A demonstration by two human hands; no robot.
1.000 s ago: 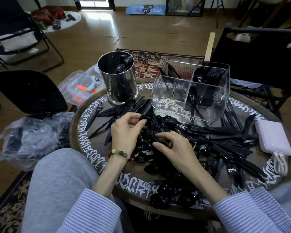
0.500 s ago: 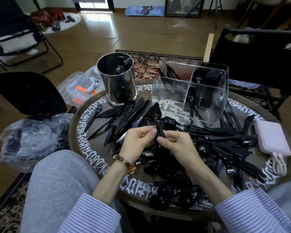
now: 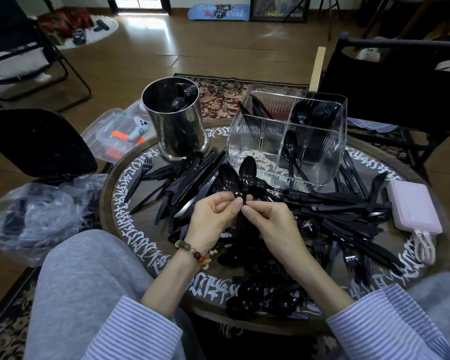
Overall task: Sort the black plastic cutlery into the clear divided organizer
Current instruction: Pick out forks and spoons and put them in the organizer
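A steel canister (image 3: 177, 126) stands at the round table's (image 3: 130, 211) far left. A pink power bank (image 3: 413, 207) lies at its right edge. A crumpled plastic bag (image 3: 39, 214) sits left, beside a black chair (image 3: 34, 144).

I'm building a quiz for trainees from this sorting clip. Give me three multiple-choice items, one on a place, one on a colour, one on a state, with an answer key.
1. Where does the steel canister stand relative to the clear organizer?
A. To its left
B. To its right
C. Inside it

2. What colour is the power bank at the table's right edge?
A. Green
B. Pale pink
C. Orange

3. What are the hands doing?
A. Resting flat on the table
B. Both pinching spoon handles
C. Lifting the organizer

Key:
1 A, the canister stands left of the organizer on the round table.
2 B, its casing is pale pink.
3 B, the left hand and right hand meet on the handles of two spoons, bowls pointing up.
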